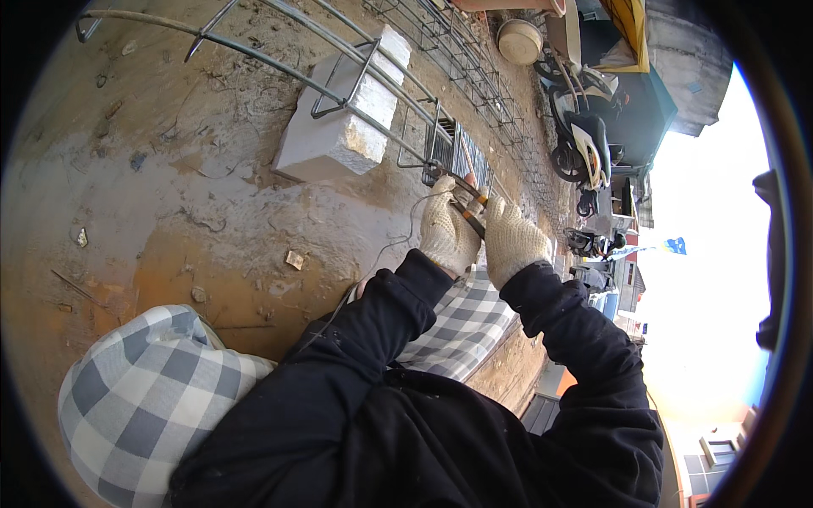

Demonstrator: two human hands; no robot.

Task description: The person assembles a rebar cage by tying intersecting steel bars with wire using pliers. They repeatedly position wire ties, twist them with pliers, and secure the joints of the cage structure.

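A rebar cage of long bars and square stirrups runs from the upper left down to my hands. My right hand, in a knitted off-white glove, is closed around the handles of pincers with dark and orange grips. The jaws of the pincers are at the end of the cage. Close beside it, my left hand, gloved alike, has its fingers curled where a thin wire meets them. That wire trails down across my left sleeve. The glove hides part of its grip.
A white block props up the cage on wet, muddy ground. More rebar cages lie beyond it. A motorcycle, a round tub and a dark green tarp stand farther off. Checkered cloth covers my legs.
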